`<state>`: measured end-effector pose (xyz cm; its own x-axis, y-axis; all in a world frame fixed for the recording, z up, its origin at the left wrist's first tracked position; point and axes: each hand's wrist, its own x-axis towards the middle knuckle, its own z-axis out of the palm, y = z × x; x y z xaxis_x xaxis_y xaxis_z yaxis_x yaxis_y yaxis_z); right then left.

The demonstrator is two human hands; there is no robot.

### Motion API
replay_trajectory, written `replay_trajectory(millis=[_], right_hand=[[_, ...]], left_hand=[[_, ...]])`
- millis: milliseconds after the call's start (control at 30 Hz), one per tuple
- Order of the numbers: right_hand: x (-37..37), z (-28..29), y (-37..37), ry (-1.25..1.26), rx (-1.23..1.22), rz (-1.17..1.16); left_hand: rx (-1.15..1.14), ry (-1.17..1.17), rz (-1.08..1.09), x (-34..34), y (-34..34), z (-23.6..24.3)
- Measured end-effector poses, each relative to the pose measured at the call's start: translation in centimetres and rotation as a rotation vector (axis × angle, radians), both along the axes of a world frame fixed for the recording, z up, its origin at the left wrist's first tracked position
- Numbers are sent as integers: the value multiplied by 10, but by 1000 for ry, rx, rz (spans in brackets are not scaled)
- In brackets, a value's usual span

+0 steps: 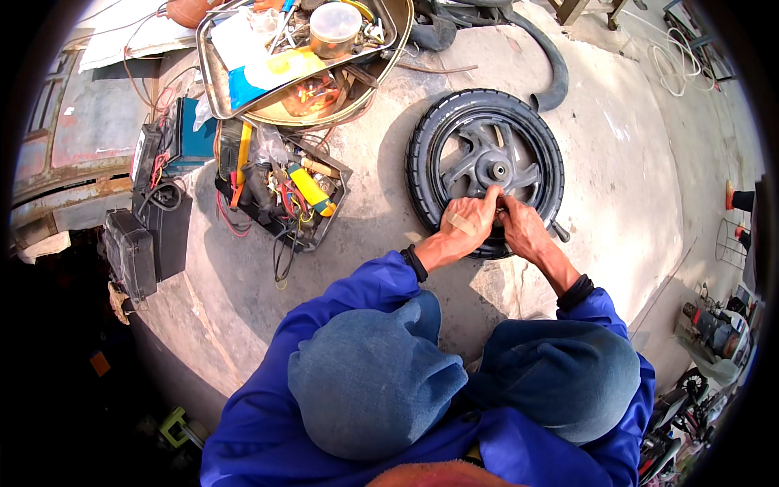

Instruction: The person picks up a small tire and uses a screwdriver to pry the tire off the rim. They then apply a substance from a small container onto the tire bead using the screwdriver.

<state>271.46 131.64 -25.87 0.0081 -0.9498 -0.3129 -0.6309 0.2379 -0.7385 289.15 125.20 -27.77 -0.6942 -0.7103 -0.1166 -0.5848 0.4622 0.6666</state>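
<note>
A small wheel with a black tyre and grey spokes lies flat on the concrete in front of my knees. Its round hub faces up. My left hand bends over the near part of the rim, fingers drawn together just below the hub; a beige plaster strip crosses its back. Close against it, my right hand is closed too, thumb and fingertips meeting the left fingertips. Whatever lies between the fingers is too small or hidden. A short dark handle sticks out beside the tyre, right of my right hand.
An open box of tools and wires stands to the left. Behind it, a metal tray of parts rests on a round basin. Black cases stand further left. A dark rubber tube curves beyond the wheel.
</note>
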Motion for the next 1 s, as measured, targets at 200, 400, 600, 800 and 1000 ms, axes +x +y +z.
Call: replay_trajectory(millis=[200,400,600,800,1000], right_hand=[[-16,6,3,193,-165,233],[-14,9,-1,404,-290,361],[-74,80,-22,-165,-519,-687],[-200,117,38,-601,-802,-1245],[-144,81,52,-548,-628,-1120]], left_hand=[[-12,-13,-19,-4,-1,7],[-8,-31,-17,-1,-1,1],[29,-45,-33,2,-3,0],[68,77,-25,4,-2,12],[92,29,-27,1,-2,13]])
